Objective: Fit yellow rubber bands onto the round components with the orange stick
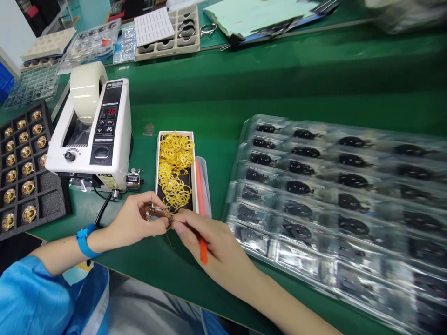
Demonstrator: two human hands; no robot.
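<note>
My left hand point(134, 221) is closed around a small round gold-rimmed part point(158, 214), its thumb and fingers gripping the edge. A thin reddish wire point(169, 240) hangs below the part. Pinched together, the fingertips of my right hand point(213, 242) meet the part's right edge. An orange-handled tool point(203, 251) sticks out between the thumb and fingers of that hand; its tip is hidden. Just beyond both hands stands a white-walled box point(158, 163) with a heap of yellow ring-shaped pieces point(174, 167).
A white tape dispenser point(122, 121) stands to the left, beside a black foam tray point(52, 204) of round gold parts. Clear plastic trays point(240, 186) with black parts cover the right. An orange strip point(200, 186) lies along the box. Papers point(258, 16) lie behind.
</note>
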